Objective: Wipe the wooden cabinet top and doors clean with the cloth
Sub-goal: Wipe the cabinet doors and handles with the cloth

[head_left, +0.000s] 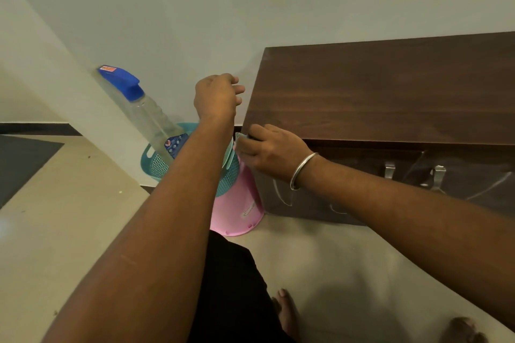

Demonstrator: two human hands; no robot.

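A low dark wooden cabinet [384, 92] stands against the wall at the right, its top bare and its doors [362, 181] below with metal handles. My right hand [273, 150], a steel bangle on its wrist, presses a pale green cloth [242, 137] against the cabinet's front left corner. Only a small edge of the cloth shows past the fingers. My left hand [217, 96] hovers just left of the cabinet top, fingers loosely curled, holding nothing.
A clear spray bottle with a blue cap [139, 108] leans in a teal perforated basket [156, 164] beside the cabinet. A pink bucket [239, 203] stands against the cabinet's left side. My bare feet [289, 312] rest on the beige floor. A dark mat [19, 164] lies at left.
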